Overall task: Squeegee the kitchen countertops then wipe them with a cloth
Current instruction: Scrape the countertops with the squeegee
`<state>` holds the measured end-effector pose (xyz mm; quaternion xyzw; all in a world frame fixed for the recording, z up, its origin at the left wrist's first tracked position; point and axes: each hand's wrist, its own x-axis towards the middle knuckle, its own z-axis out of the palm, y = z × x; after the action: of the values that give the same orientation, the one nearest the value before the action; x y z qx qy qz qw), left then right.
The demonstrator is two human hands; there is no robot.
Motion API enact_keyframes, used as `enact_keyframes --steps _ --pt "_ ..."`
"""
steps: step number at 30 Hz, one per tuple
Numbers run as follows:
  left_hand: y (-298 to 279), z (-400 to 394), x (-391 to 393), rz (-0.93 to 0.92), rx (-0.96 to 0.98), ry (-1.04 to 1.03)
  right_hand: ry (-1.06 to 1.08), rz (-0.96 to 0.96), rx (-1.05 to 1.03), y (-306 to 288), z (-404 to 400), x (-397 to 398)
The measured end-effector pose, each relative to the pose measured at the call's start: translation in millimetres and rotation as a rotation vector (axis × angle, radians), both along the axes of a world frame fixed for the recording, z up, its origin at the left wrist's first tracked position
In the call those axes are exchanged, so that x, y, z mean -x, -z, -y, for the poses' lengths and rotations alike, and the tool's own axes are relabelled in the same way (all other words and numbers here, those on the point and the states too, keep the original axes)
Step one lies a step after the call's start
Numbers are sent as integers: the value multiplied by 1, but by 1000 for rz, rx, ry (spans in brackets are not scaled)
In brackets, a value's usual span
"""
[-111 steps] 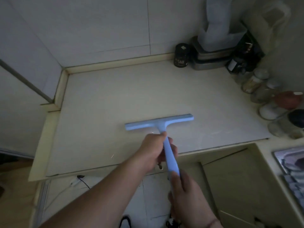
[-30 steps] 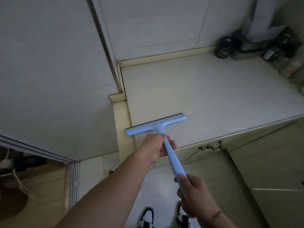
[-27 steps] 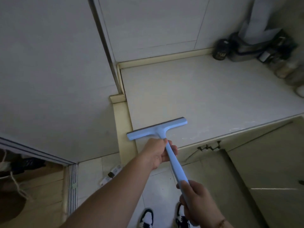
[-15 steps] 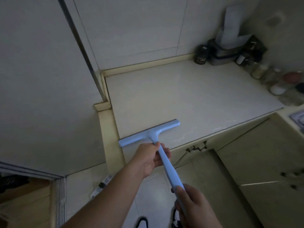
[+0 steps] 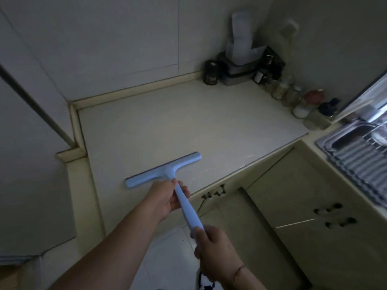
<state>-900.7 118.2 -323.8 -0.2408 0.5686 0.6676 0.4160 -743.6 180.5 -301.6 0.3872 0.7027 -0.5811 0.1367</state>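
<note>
Squeegee: light-blue plastic T-shaped squeegee (image 5: 167,171), blade flat on the pale stone countertop (image 5: 188,122), near its left front edge.
Left hand (image 5: 165,198): wrapped around the handle just behind the blade.
Right hand (image 5: 213,250): clenched on the handle's near end.
Far right: dark jar (image 5: 211,75), spice bottles (image 5: 293,97).
Right: steel sink (image 5: 356,147).

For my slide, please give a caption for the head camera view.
Both hands, left hand and right hand, pull a blue squeegee across the pale countertop.

- Light blue plastic squeegee (image 5: 165,171) lies on the pale stone countertop (image 5: 188,126), near its front-left corner.
- Dark cylindrical jar (image 5: 211,72) stands at the back — clear glass jars (image 5: 293,97) line the right edge.
- Ribbed steel sink (image 5: 356,155) sits right of them.
</note>
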Motion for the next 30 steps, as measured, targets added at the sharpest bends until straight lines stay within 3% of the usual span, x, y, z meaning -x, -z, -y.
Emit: enact_keyframes --steps 6,14,22,27,30 --pt "-5 6 -33 -1 34 7 -49 88 -175 -5 1 -32" --pt "-19 -50 6 -40 -100 75 117 -75 79 -22 -46 -2" --pt "-5 -146 49 -97 -17 -5 98 -95 114 -14 -138 51" --pt "-1 -156 16 -33 75 -21 -54 -93 -64 8 -150 14" --pt "-3 -157 -13 -9 95 17 -91 -91 -305 13 -146 -18"
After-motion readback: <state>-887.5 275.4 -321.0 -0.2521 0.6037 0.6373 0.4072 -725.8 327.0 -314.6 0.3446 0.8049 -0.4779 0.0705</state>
